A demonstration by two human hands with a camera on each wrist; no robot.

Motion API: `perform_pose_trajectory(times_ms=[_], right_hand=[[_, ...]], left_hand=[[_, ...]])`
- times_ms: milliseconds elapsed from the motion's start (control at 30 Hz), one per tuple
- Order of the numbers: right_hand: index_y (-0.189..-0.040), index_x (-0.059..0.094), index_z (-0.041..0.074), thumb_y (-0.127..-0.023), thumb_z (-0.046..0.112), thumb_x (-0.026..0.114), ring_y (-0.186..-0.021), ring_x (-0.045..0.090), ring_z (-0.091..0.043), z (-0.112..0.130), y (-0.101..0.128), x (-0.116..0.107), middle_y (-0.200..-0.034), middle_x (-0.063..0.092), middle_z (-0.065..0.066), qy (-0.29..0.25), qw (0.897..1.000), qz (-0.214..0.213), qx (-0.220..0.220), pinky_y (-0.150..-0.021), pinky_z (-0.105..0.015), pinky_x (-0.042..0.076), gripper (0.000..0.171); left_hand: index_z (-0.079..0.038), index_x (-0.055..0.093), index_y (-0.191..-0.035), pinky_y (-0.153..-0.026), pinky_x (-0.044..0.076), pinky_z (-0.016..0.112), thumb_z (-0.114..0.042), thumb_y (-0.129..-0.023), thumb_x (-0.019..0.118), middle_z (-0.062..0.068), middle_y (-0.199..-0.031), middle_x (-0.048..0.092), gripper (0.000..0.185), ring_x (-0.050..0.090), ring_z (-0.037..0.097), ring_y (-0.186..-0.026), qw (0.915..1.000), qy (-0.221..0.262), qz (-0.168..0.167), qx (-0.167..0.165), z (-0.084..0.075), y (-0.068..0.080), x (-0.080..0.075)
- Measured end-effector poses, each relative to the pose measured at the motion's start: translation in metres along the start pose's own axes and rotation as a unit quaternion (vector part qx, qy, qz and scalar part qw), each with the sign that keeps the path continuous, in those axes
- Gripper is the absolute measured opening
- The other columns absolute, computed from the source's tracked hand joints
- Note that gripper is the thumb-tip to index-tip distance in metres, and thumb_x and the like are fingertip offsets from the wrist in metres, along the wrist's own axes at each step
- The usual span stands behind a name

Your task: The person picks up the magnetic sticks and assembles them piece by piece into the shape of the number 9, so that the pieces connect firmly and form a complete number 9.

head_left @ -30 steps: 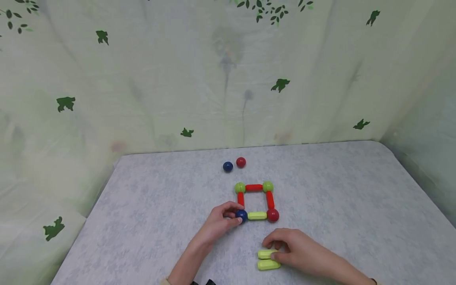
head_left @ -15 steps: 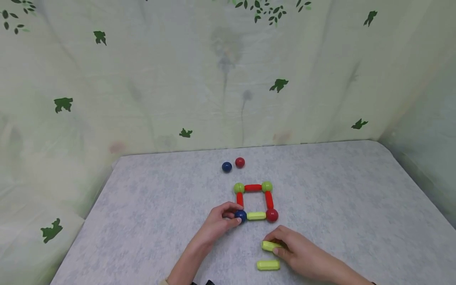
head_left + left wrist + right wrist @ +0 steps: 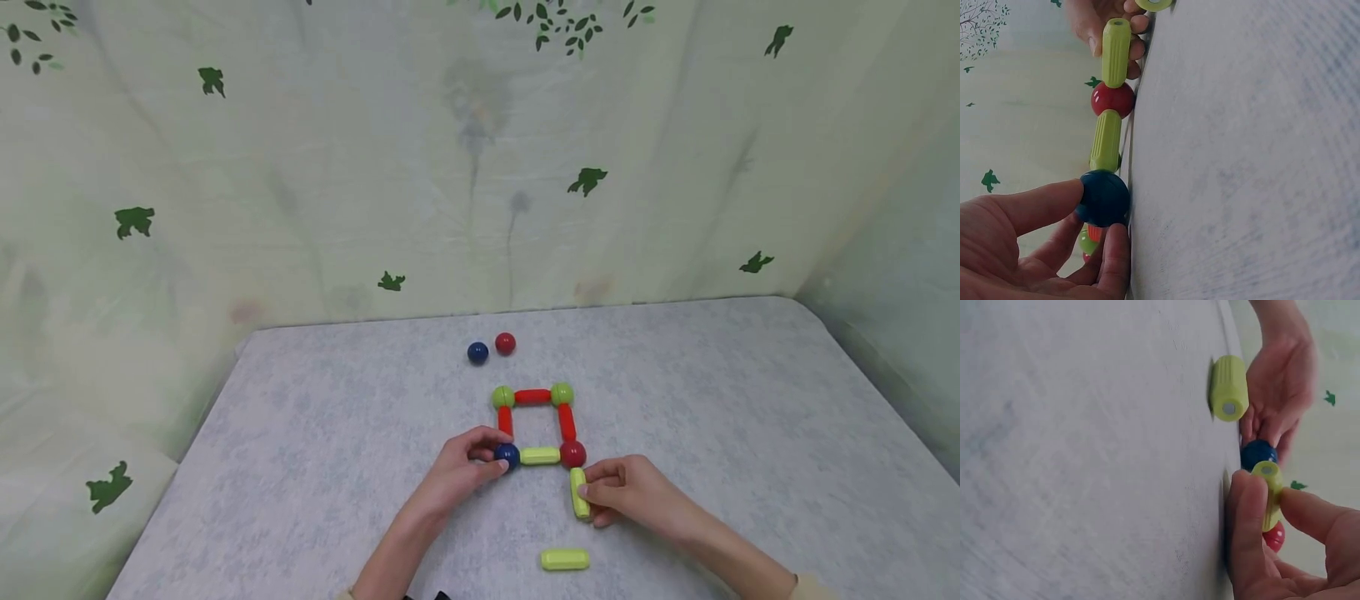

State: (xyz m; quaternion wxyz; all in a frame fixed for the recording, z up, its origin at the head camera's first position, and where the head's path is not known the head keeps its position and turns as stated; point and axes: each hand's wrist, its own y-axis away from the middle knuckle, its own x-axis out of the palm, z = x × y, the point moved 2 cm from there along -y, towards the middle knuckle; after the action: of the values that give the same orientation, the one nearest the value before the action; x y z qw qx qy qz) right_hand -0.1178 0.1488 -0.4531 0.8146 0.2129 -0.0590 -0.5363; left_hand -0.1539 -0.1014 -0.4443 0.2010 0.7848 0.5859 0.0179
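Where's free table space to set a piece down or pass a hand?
Bare table left of the left hand, and right of the square to the far edge. Crowded: around the right hand, loose rod and two balls.

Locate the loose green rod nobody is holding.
Head view: the green rod lies flat on the table at bottom centre, near the right hand.

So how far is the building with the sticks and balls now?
Done: a flat square of four balls and four sticks lies on the table. In hand: the left hand pinches the blue corner ball, while the right hand holds a green stick against the red corner ball. Left: one green stick and two loose balls lie unused.
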Motion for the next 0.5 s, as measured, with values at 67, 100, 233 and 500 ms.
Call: perform_pose_trajectory(times_ms=[67,100,233,500], right_hand=[[-0.118,0.059,-0.013,-0.093,0.016,0.068,-0.075,0.067,-0.020,-0.0009,-0.0020,-0.0005,-0.086,0.071,-0.011,-0.016,1.000,-0.002,0.007,-0.071,-0.036,0.057,0.039],[-0.118,0.059,-0.013,-0.093,0.016,0.069,-0.075,0.067,-0.020,-0.0013,-0.0027,-0.0007,-0.087,0.071,-0.011,-0.019,1.000,-0.003,0.010,-0.071,-0.036,0.057,0.040],[-0.120,0.058,-0.014,-0.092,0.018,0.071,-0.075,0.067,-0.021,-0.0014,-0.0028,-0.0006,-0.088,0.071,-0.012,-0.020,1.000,-0.014,0.018,-0.070,-0.036,0.057,0.045],[-0.123,0.056,-0.013,-0.090,0.022,0.072,-0.074,0.067,-0.021,-0.0001,-0.0008,-0.0019,-0.089,0.071,-0.012,-0.025,0.999,-0.016,0.019,-0.072,-0.035,0.057,0.050]], left_hand=[[-0.009,0.067,-0.118,-0.075,0.044,0.031,-0.003,-0.087,0.070,0.007,-0.108,0.058,0.032,0.049,0.022,-0.096,1.0000,-0.001,-0.001,-0.005,-0.0005,0.0007,-0.0001],[-0.009,0.067,-0.118,-0.075,0.044,0.031,-0.003,-0.087,0.071,0.007,-0.107,0.058,0.031,0.049,0.022,-0.096,1.0000,-0.001,-0.002,-0.007,-0.0009,0.0010,0.0000],[-0.010,0.067,-0.117,-0.074,0.044,0.030,-0.004,-0.087,0.071,0.007,-0.107,0.059,0.031,0.050,0.023,-0.096,0.9999,0.001,-0.003,-0.012,-0.0023,0.0019,-0.0001],[-0.009,0.066,-0.120,-0.075,0.044,0.032,-0.004,-0.088,0.070,0.007,-0.108,0.059,0.033,0.049,0.022,-0.096,1.0000,0.003,0.000,-0.007,-0.0005,0.0010,-0.0002]])
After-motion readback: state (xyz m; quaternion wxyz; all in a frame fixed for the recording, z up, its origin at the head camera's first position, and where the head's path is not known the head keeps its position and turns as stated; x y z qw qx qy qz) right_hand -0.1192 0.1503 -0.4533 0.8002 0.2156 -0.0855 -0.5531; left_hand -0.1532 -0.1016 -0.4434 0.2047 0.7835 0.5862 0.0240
